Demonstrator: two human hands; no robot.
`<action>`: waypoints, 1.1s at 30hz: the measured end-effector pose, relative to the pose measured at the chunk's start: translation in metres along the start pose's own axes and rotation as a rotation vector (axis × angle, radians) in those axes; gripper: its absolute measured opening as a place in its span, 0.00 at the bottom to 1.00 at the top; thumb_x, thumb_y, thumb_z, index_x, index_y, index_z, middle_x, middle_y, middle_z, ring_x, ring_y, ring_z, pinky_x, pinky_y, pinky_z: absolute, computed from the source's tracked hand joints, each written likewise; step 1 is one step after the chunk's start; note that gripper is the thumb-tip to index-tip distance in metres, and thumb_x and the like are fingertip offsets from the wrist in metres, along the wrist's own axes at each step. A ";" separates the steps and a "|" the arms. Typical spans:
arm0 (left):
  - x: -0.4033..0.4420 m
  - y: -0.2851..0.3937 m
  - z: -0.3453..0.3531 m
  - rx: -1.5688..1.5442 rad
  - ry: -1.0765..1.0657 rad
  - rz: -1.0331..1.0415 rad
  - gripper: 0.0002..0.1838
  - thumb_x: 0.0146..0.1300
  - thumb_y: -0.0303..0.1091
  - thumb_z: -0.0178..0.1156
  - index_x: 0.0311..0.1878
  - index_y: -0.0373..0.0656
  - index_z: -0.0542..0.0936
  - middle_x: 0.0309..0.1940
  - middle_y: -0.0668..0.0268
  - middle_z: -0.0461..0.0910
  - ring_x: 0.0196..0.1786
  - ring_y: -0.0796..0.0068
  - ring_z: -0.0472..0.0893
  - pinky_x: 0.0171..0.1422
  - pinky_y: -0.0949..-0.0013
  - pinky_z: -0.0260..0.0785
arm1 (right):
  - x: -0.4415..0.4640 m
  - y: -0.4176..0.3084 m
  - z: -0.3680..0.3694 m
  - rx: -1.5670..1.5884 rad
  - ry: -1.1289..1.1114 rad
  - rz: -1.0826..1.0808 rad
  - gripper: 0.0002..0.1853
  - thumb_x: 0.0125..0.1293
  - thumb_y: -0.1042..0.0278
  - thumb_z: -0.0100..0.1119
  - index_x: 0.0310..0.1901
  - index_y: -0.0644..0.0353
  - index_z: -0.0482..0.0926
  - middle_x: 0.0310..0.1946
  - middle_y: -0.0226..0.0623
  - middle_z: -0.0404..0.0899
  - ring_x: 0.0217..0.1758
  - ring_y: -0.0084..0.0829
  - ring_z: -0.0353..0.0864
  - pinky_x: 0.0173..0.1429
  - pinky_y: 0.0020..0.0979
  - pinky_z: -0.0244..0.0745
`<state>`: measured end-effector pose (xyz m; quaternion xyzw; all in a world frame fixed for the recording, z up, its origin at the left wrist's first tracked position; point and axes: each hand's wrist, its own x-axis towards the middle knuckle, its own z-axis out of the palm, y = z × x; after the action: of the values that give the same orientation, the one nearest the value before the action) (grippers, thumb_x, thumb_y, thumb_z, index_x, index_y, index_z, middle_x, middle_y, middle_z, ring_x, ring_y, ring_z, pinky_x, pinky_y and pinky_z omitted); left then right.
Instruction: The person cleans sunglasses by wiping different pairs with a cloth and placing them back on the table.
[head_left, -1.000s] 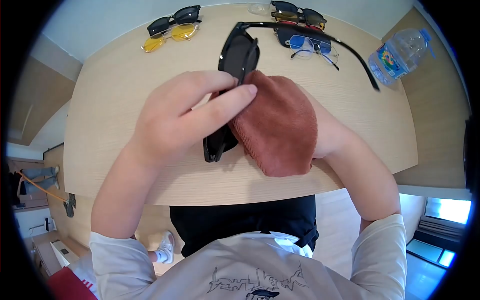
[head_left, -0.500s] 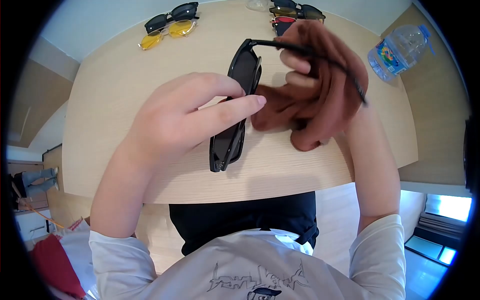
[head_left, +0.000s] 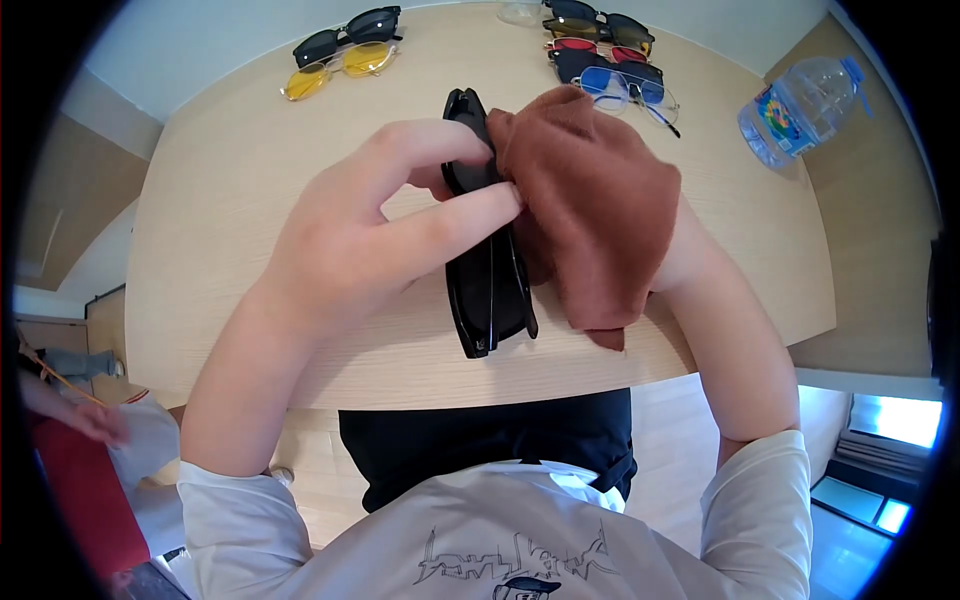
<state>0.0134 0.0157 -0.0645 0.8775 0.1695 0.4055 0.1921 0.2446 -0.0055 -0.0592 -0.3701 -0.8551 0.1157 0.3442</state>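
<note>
A pair of black sunglasses (head_left: 468, 290) is held on edge above the table, with my left hand (head_left: 345, 225) pinching it between thumb and fingers near the middle. A dark lens piece shows along the frame. Against its right side lies a brown cloth (head_left: 605, 220), draped over my right hand (head_left: 678, 250). Only the edge of that hand and the wrist show; its fingers are hidden under the cloth, which they hold close to the sunglasses.
Yellow-lensed glasses (head_left: 368, 58) and dark sunglasses (head_left: 318, 48) lie at the back left. Several more pairs, including blue-lensed glasses (head_left: 655, 92), are at the back right, near a plastic bottle (head_left: 775, 118) lying on the table. Another person's hand (head_left: 100, 422) shows at far left.
My right hand and the cloth have come down, uncovering the blue-lensed glasses. The sunglasses' stretched-out temple arm no longer shows. The sunglasses have turned in my left hand.
</note>
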 end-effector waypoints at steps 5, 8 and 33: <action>0.008 -0.009 -0.007 0.334 0.029 0.340 0.21 0.51 0.20 0.74 0.51 0.41 0.84 0.50 0.57 0.83 0.44 0.66 0.84 0.47 0.67 0.78 | -0.025 0.028 0.001 0.658 0.207 0.411 0.18 0.69 0.67 0.64 0.58 0.60 0.77 0.48 0.42 0.83 0.43 0.33 0.85 0.44 0.35 0.83; 0.011 -0.003 -0.013 0.345 0.004 0.422 0.21 0.51 0.21 0.74 0.50 0.43 0.84 0.53 0.55 0.83 0.41 0.65 0.83 0.43 0.67 0.77 | -0.021 0.027 -0.015 1.205 0.085 0.579 0.17 0.73 0.66 0.63 0.60 0.61 0.77 0.47 0.41 0.84 0.45 0.33 0.86 0.45 0.36 0.85; 0.010 -0.008 -0.018 0.434 0.166 0.419 0.29 0.48 0.22 0.80 0.52 0.45 0.76 0.51 0.54 0.79 0.55 0.50 0.83 0.55 0.55 0.81 | -0.013 0.018 -0.009 1.004 -0.169 0.588 0.40 0.37 0.70 0.73 0.59 0.61 0.75 0.46 0.40 0.80 0.49 0.36 0.81 0.53 0.30 0.76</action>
<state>0.0049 0.0304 -0.0510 0.8778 0.0827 0.4607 -0.1021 0.2669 -0.0027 -0.0667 -0.3731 -0.5815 0.6263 0.3611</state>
